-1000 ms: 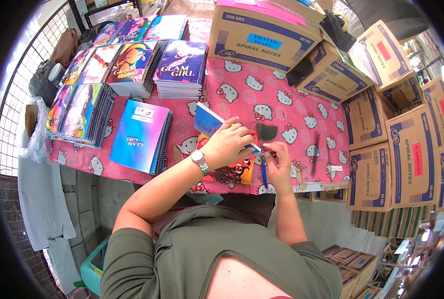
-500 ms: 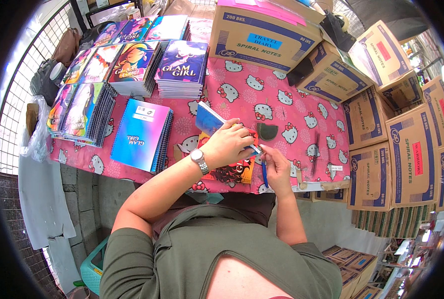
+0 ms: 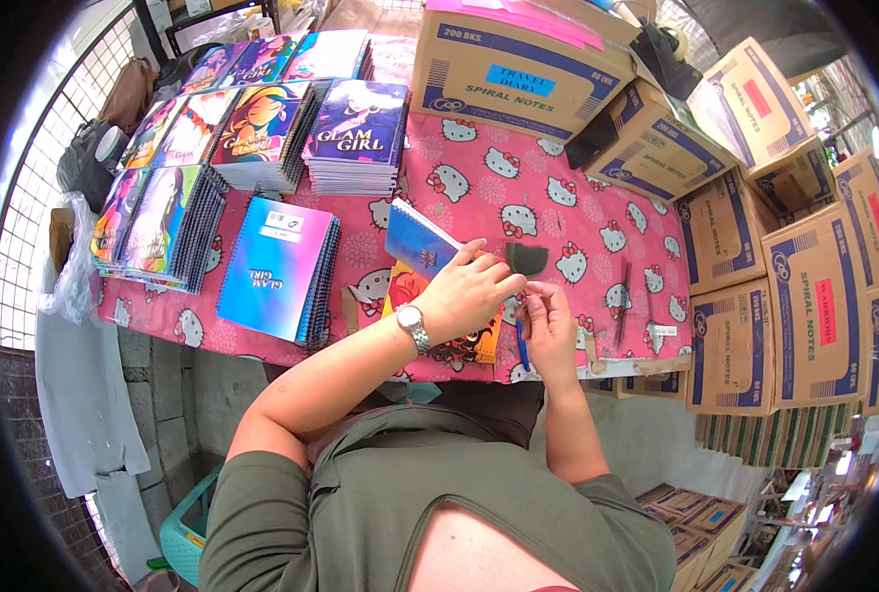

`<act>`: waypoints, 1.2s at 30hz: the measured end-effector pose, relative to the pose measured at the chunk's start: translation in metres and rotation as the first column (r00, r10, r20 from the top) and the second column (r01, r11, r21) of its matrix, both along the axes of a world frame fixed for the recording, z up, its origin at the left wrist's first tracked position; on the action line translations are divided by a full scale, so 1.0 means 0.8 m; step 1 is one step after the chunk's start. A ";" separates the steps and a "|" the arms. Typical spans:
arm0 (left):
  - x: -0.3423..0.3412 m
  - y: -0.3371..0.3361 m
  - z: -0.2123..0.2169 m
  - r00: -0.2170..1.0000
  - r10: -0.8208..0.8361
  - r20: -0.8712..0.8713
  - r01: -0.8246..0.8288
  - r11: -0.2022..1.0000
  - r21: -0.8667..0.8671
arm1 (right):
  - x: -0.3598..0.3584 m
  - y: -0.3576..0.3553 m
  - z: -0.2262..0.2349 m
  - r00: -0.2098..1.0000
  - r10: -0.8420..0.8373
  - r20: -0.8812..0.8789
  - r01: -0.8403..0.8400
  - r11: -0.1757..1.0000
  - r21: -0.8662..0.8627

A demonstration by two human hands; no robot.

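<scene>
My left hand (image 3: 471, 290), a watch on its wrist, grips a small blue spiral notebook (image 3: 415, 240) tilted up off the table. Under it lie colourful notebooks (image 3: 464, 345) with orange and dark covers. My right hand (image 3: 550, 326) is closed around a blue pen (image 3: 523, 350) just right of the left hand, at the table's near edge. A dark fan-shaped piece (image 3: 528, 259) lies on the pink patterned tablecloth (image 3: 597, 237) just beyond both hands.
Stacks of spiral notebooks (image 3: 277, 268) with bright covers fill the left half of the table. Cardboard boxes (image 3: 518, 69) stand at the back and pile up along the right (image 3: 814, 306). A dark comb-like strip (image 3: 622, 301) lies on the cloth to the right.
My right hand has drawn back toward the table's near edge with the pen. The left hand has kept hold of the blue notebook and barely moved.
</scene>
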State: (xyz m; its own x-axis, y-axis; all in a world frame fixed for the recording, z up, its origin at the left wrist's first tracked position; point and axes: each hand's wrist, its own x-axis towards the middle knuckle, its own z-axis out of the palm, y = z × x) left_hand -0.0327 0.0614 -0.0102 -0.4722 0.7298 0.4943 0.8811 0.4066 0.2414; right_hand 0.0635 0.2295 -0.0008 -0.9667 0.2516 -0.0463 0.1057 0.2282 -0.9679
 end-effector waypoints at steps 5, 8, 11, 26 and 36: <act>-0.001 -0.008 0.004 0.997 -0.042 0.072 0.045 0.998 -0.041 | -0.008 -0.012 0.036 0.913 0.240 -0.331 0.064 0.716 0.695; -0.001 -0.013 0.005 0.997 -0.046 0.069 0.049 0.998 -0.036 | -0.011 0.007 0.007 0.993 0.115 -0.033 -0.101 0.954 0.281; -0.001 -0.017 0.004 0.995 -0.080 0.065 0.083 0.996 -0.036 | -0.076 0.044 -0.044 0.999 -0.001 0.049 -0.009 0.976 0.219; -0.005 -0.054 0.004 0.981 0.036 0.190 -0.014 0.993 -0.115 | -0.056 0.044 0.001 0.835 0.548 0.055 -0.550 0.828 0.106; 0.011 -0.051 0.017 0.977 0.046 0.210 -0.033 0.997 -0.066 | -0.036 0.043 0.012 0.782 0.614 -0.108 -0.606 0.707 -0.363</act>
